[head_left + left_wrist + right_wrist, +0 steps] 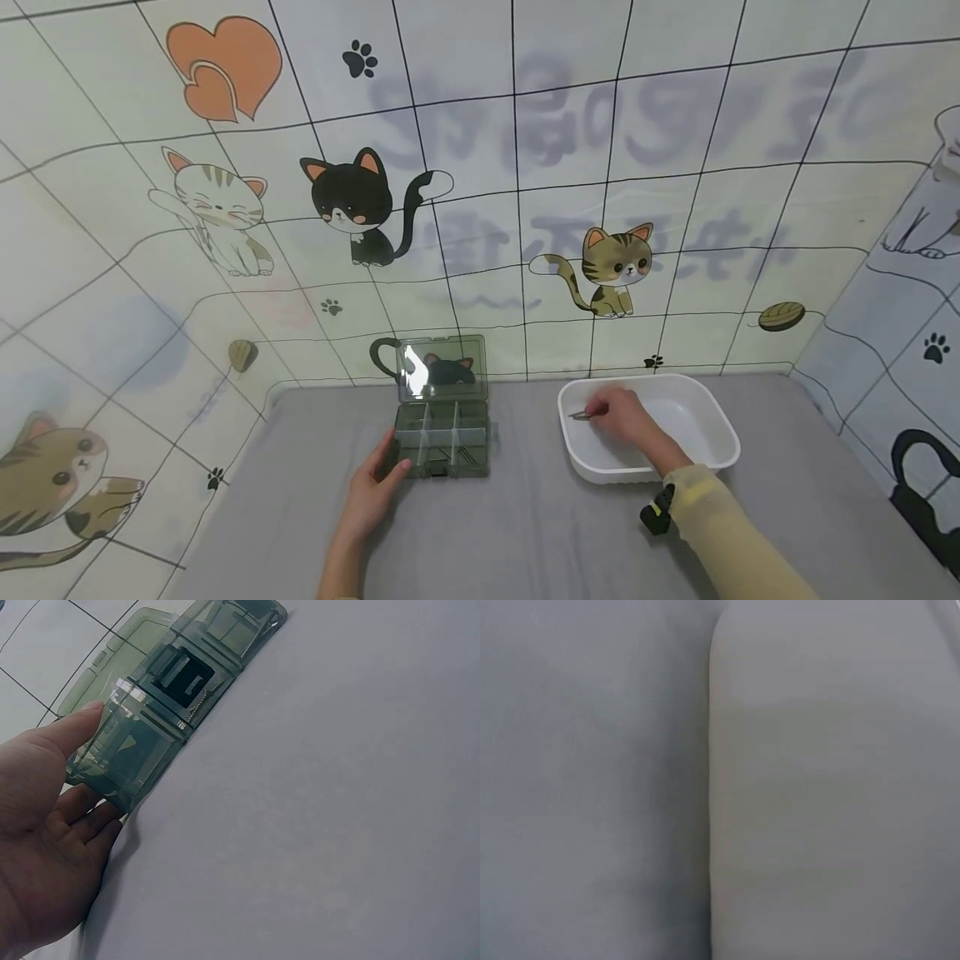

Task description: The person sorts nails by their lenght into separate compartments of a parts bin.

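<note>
A clear green compartment box [441,437] stands with its lid [442,368] raised. My left hand [372,487] grips its left side, thumb over the front left corner and fingers along the side, as the left wrist view [45,825] also shows. Thin metal pieces [468,455] lie in the front compartments; one in the left wrist view looks threaded, like a screw [201,703]. Inside the left part of a white tray [697,425], my right hand [621,415] pinches a slim metal screw-like piece [578,416]. Its fingertips are partly hidden, and the right wrist view shows no hand.
The tray's outer wall [817,787] fills the right of the right wrist view. A grey cloth [517,517] covers the table, and a wall sheet printed with cats [480,208] rises close behind box and tray. A dark wrist device [657,510] sits at my right cuff.
</note>
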The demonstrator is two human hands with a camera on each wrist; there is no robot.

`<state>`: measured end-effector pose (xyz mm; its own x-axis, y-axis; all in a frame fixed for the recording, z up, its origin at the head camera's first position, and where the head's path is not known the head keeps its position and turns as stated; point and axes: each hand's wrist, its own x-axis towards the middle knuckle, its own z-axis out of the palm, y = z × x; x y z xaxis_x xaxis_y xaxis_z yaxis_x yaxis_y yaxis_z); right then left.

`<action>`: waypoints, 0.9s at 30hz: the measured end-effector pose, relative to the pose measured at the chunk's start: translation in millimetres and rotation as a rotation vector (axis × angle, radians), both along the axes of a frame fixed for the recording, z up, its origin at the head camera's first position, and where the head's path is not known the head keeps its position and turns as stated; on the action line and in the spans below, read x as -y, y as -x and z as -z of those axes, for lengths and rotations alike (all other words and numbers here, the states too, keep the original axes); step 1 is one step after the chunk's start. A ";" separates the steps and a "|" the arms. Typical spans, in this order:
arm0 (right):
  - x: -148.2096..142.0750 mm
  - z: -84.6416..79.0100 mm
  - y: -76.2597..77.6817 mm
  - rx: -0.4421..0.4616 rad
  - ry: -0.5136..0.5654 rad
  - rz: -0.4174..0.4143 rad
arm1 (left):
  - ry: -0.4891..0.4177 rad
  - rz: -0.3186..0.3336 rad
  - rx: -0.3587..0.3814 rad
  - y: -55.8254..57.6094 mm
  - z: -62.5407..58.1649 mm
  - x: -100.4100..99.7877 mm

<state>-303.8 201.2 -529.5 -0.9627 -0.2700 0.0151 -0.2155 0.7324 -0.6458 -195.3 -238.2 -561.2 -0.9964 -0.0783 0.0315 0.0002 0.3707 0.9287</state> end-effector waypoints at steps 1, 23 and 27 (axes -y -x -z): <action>0.2 0.4 -0.2 -0.005 0.000 -0.003 | -0.001 -0.003 -0.002 0.1 0.1 -0.2; 0.1 5.4 -0.1 -0.041 -0.064 -0.073 | 0.001 -0.018 0.009 0.0 -1.3 -1.2; 0.9 4.4 -0.9 -0.032 -0.079 -0.074 | 0.009 -0.013 0.011 -0.4 -1.3 -1.2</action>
<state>-302.9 200.4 -534.0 -0.9394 -0.3423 0.0214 -0.2909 0.7621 -0.5784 -195.0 -237.0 -559.8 -0.9957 -0.0905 0.0214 -0.0145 0.3787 0.9254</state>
